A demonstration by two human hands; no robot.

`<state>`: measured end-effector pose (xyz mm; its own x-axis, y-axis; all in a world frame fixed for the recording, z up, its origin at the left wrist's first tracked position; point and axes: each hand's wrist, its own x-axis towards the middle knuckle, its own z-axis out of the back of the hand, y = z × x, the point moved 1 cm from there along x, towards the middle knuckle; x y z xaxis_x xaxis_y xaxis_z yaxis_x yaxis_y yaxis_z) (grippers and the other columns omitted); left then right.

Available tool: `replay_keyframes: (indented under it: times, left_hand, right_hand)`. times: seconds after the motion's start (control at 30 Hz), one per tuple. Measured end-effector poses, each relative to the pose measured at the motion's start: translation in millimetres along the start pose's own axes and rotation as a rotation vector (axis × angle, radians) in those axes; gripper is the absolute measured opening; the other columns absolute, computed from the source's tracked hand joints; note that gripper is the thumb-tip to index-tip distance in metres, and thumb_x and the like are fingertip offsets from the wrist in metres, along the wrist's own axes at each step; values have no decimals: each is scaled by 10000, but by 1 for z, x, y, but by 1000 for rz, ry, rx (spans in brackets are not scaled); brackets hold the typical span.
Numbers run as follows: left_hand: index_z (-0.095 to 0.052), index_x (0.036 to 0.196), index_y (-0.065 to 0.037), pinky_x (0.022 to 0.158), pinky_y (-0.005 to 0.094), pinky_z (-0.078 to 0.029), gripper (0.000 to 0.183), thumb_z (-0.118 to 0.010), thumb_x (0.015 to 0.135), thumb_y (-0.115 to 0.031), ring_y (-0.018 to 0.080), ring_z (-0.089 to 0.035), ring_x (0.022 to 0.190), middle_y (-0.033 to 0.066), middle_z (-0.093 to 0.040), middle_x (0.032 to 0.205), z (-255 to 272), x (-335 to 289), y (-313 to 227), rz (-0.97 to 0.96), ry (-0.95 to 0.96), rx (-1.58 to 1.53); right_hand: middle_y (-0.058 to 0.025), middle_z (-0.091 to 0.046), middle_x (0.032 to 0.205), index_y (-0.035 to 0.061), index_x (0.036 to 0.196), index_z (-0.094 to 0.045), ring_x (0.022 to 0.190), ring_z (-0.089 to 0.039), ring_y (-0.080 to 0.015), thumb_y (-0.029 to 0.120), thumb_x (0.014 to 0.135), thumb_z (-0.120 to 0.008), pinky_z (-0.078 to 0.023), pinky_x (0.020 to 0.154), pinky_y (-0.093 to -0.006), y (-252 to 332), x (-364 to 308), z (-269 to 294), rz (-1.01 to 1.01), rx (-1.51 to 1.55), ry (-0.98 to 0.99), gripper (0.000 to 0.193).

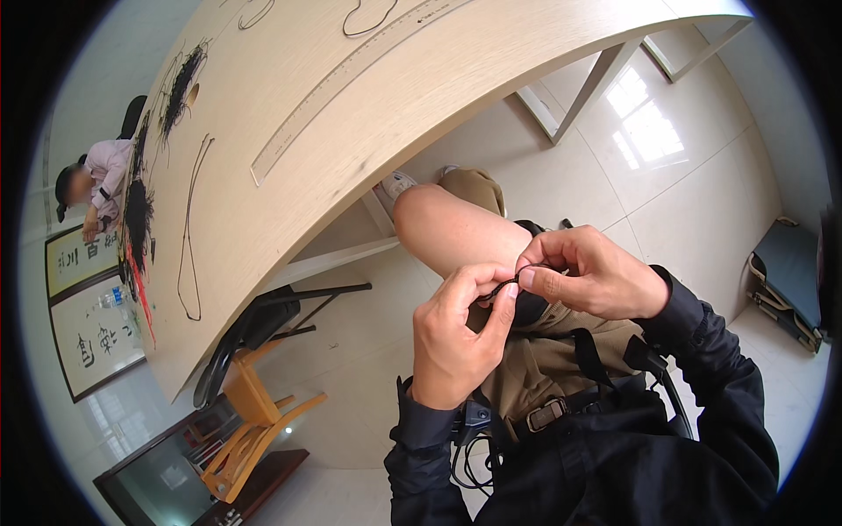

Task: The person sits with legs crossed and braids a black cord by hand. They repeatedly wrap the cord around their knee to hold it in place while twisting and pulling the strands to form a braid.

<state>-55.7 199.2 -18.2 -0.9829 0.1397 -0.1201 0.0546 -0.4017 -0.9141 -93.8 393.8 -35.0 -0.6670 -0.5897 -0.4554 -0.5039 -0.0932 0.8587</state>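
Note:
Above my lap, a thin black cord (502, 287) runs between my two hands. My left hand (460, 329) pinches it between thumb and forefinger. Close beside it, my right hand (592, 276) has thumb and forefinger closed on the cord too, where a small loop shows between the fingertips. The fingers hide part of the cord, so I cannot make out how it is knotted.
On the curved pale table (351, 131) lie a clear ruler (338, 92), a looped cord (190, 228) and bundles of black threads (182, 88). Another person (103, 175) sits across the table. A black folding chair (250, 337) and a wooden chair (254, 412) stand at the left.

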Motion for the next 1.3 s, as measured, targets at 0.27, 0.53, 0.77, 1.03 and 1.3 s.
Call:
replay_keyframes:
  times: [0.27,0.53,0.77,1.03,1.3]
  left_hand:
    - [-689,979,7,735,265,-546,146,-743,843,8,136,-712,787,85,-732,877,1,2,-8,-117,6,166]
    - [-687,975,2,724,268,-542,157,-748,831,9,128,-699,768,78,-730,864,0,0,-6,-119,-10,171]
    - [-676,972,2,724,272,-542,155,-742,832,13,124,-690,760,73,-727,857,0,0,-5,-124,12,139]
    - [-670,959,13,729,260,-533,135,-743,847,-6,111,-679,756,67,-720,847,0,0,-6,-108,3,129]
    - [-666,991,26,738,248,-525,130,-720,873,14,100,-668,764,70,-716,852,3,1,-2,-109,-4,112]
  right_hand:
    - [24,-620,708,11,1010,-694,578,-492,-19,246,984,-676,-378,510,-201,4,-2,8,-160,27,40,238]
    - [24,-619,672,23,969,-660,566,-531,-31,272,980,-700,-413,519,-199,6,-3,9,-157,77,77,252]
    - [-10,-644,787,7,1013,-666,682,-580,-49,248,1018,-622,-498,587,-210,4,-3,10,-87,74,84,245]
    - [-21,-648,840,7,1011,-643,722,-596,-59,235,1031,-594,-518,594,-221,-5,-1,5,17,96,20,234]
    - [-20,-659,854,-11,1034,-647,698,-593,-53,230,1000,-621,-506,570,-209,1,-2,5,-10,34,10,245]
